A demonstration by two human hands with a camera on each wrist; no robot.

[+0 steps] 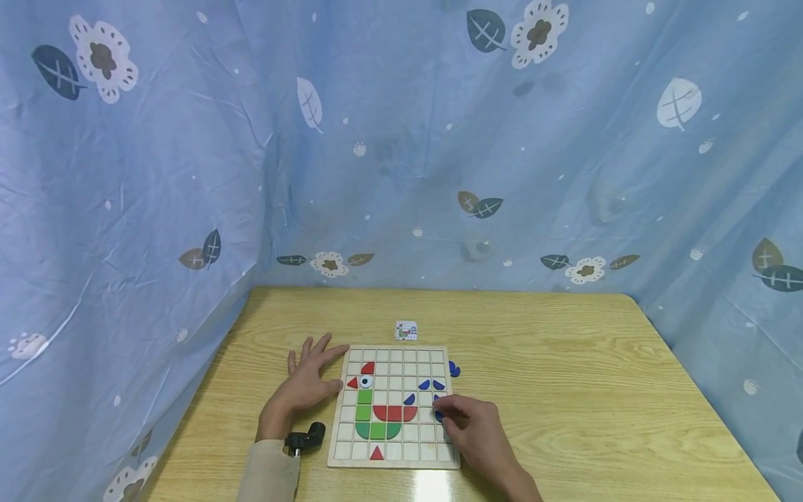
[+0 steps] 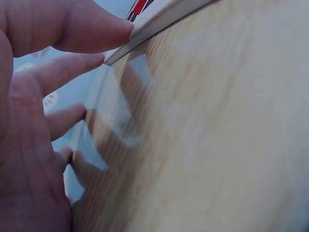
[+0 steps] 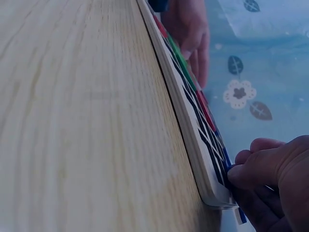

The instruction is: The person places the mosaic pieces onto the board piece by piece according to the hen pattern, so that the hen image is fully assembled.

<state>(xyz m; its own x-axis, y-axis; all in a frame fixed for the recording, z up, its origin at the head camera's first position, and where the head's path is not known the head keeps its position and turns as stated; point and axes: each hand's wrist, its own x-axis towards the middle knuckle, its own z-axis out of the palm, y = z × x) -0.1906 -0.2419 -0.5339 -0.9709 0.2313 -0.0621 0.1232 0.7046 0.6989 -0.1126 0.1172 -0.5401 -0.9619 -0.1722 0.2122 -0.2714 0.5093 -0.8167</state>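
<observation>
A wooden grid board carries flat coloured pieces laid out like a bird. Among them are a red quarter-round piece, a white piece with an eye, a green square and a red triangle. My left hand is spread beside the board, its thumb and index finger touching the left edge. Over the board's right side, my right hand pinches a blue piece between thumb and fingers, which partly hide it. Blue curved pieces lie close by on the grid.
Behind the board lies a small pattern card with a similar bird. More blue pieces sit beside the board's upper right edge. The wooden table is bordered by a blue patterned curtain. A black device is on the left wrist.
</observation>
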